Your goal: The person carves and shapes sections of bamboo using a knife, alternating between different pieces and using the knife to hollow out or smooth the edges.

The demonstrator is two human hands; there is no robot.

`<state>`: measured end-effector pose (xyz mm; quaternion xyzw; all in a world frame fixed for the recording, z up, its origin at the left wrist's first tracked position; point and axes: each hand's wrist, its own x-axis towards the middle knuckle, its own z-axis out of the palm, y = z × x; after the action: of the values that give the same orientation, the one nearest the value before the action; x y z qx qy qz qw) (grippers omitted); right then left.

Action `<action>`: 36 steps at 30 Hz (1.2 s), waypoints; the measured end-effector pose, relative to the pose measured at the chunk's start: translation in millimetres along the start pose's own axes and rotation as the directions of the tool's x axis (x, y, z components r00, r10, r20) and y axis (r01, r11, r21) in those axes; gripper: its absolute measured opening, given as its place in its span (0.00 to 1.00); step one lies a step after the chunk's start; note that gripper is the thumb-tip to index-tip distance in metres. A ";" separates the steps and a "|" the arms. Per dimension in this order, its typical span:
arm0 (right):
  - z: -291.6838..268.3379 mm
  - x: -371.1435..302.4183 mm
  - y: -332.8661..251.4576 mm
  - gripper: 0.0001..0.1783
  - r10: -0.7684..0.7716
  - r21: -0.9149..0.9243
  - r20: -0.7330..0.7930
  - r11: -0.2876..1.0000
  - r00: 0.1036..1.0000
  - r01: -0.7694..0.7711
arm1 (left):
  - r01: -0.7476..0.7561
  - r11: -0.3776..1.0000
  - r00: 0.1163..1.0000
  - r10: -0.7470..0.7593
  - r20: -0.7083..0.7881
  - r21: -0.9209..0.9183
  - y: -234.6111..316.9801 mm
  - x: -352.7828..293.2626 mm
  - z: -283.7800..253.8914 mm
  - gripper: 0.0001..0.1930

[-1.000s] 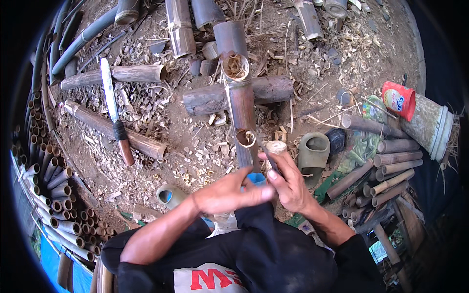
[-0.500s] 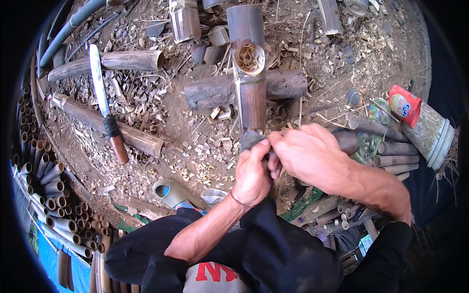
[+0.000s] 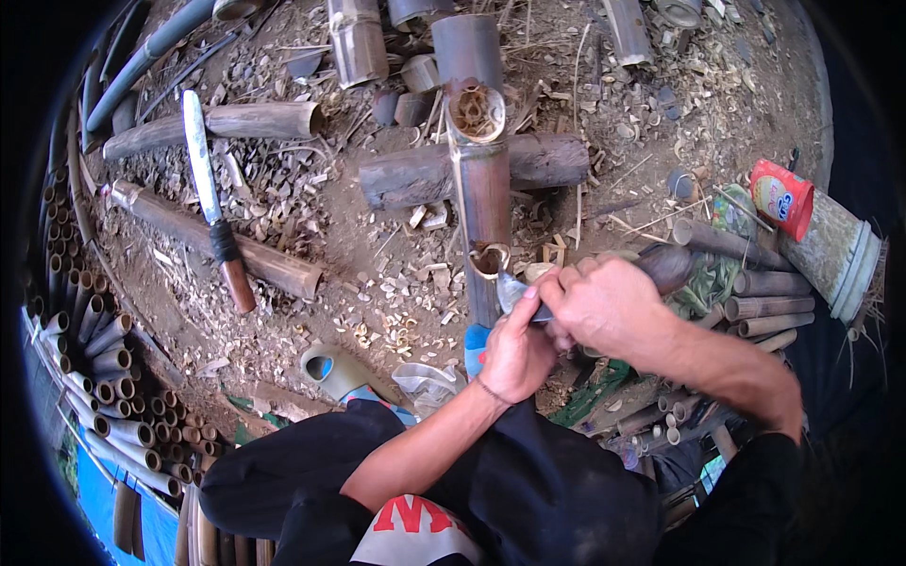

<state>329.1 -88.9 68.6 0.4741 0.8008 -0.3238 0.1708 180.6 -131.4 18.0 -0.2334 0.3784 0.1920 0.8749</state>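
A long bamboo pole [image 3: 486,184] runs away from me, lying across a thick cross log [image 3: 406,177]. Two openings are cut in it; the nearer opening [image 3: 490,259] has pale fresh edges. Just right of that opening is the grey metal blade of a knife [image 3: 512,291], its tip close to the rim. My right hand [image 3: 604,307] is closed around the knife, hiding its grip. My left hand [image 3: 519,354] is closed against the blade from below, thumb pressed along it. A dark brown rounded piece [image 3: 666,269] shows beyond my right hand; I cannot tell whether it is the handle's end.
A large knife [image 3: 200,160] with a wooden handle rests across cut bamboo at left. Bamboo tubes are stacked at lower left [image 3: 118,387]. A red packet [image 3: 783,198] and a dirty bucket [image 3: 830,259] stand at right. Wood chips cover the ground. An olive clog [image 3: 335,370] is near my knee.
The blade and both hands have moved slightly right and toward me, off the nearer opening, which now shows. The view has shifted a little, and a blue sock has come into sight.
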 end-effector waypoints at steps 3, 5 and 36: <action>28.8 -12.8 -13.3 0.20 0.131 0.217 -0.098 0.970 0.987 -0.107 | -0.062 0.933 0.983 0.118 -0.139 0.355 9.3 -6.4 -8.4 0.22; 46.9 -15.2 -28.1 0.21 0.267 0.377 -0.168 0.907 0.949 -0.188 | 0.047 0.817 0.967 0.108 -0.232 0.574 23.6 -11.4 -0.7 0.20; -46.8 73.6 -1.3 0.08 -0.129 -0.150 0.162 0.977 0.978 0.154 | -0.050 0.974 0.986 0.013 0.168 0.219 38.7 -12.0 -16.0 0.32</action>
<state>293.4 -9.7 60.6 0.3741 0.8410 -0.3041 0.2456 144.0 -110.5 7.2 -0.1112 0.3273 0.1810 0.9207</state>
